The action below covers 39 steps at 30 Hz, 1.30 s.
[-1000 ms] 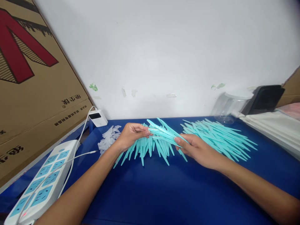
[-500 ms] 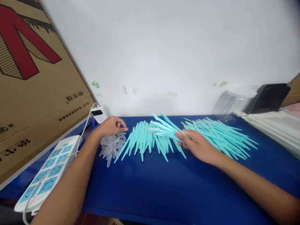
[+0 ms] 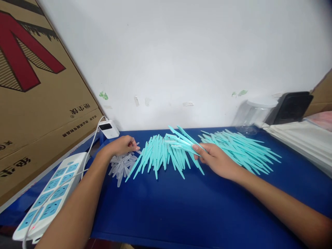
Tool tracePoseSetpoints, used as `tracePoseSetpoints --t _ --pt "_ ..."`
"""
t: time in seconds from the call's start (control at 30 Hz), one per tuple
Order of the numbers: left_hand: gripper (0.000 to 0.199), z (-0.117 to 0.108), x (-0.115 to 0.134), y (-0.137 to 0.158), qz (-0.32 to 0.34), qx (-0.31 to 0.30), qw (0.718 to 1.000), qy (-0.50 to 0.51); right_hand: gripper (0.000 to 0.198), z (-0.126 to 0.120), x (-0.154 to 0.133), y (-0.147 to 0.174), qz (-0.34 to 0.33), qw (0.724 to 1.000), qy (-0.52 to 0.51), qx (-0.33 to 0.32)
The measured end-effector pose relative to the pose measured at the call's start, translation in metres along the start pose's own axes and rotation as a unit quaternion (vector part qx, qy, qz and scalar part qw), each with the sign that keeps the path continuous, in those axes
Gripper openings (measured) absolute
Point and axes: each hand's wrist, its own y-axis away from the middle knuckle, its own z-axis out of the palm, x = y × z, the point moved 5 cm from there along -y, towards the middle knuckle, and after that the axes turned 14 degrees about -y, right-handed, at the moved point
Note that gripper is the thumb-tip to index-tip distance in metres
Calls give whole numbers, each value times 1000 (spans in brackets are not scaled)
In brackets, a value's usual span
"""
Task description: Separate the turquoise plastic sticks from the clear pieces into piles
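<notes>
Sm. makeshift work corner; home or workshop, can't tell which. Blue table [image 3: 166, 211], back edge vs. white wall [image 3: 166, 58] w/ scuffs & green marks. Lg. printed cardboard carton [image 3: 57, 90] by left edge, multi-socket pwr strip [image 3: 53, 193] nr. it. Heaps of like teal pcs. [image 3: 158, 152] along back edge, i.e. bulk handwork. Twd. back right corner: clear jar [image 3: 255, 117] w/ lid, stack of white matl. [image 3: 298, 140]

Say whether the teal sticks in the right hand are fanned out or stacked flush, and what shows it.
Fanned out: beyond the right hand, the teal sticks spread at differing angles, with gaps between their tips.
</notes>
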Motion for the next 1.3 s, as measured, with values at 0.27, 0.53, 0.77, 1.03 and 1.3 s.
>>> tracePoseSetpoints --t 0.27,0.53,0.77,1.03,1.3 --pt "47 -14 25 1 46 151 985 72 62 -2 2 -1 11 1000 -4 6" --pt "57 -14 58 0 101 184 915 345 63 1 1 0 6 1000 -4 -2" --pt "57 -6 70 -1 95 162 901 391 62 2 0 0 11 1000 -10 -5" --pt "41 -7 82 0 101 204 925 304 65 4 0 1 13 999 -12 -28" --pt "44 -8 92 5 98 174 928 313 62 7 -1 2 4 999 21 -36"
